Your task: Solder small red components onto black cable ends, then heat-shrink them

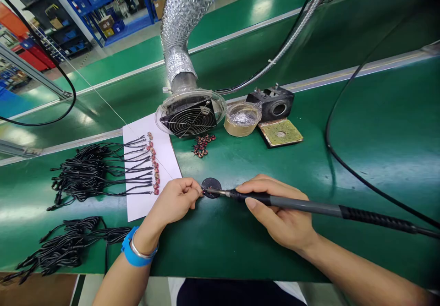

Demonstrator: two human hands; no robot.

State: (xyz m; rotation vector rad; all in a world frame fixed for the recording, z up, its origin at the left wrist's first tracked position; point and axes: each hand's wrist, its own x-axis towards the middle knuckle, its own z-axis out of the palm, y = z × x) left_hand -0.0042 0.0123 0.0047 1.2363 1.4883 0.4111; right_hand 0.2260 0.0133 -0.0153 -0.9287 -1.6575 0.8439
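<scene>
My right hand (280,210) grips a soldering iron (305,205) like a pen, its tip pointing left over a small round black disc (211,181). My left hand (178,198), with a blue band and a silver bracelet on the wrist, is closed in a pinch beside the disc. A thin solder wire (137,136) runs down from the upper left into those fingers. Tiny reddish parts lie on the disc near the iron's tip, too small to make out fully. Behind it is a small pile of red-and-black wound coils (202,145).
Black cables (82,173) lie with their ends on white paper (140,210), beside a row of small red parts (155,168). More cables (68,246) lie in front. A fume extractor (192,118), a tape roll (242,120) and an iron stand with sponge (281,132) stand behind.
</scene>
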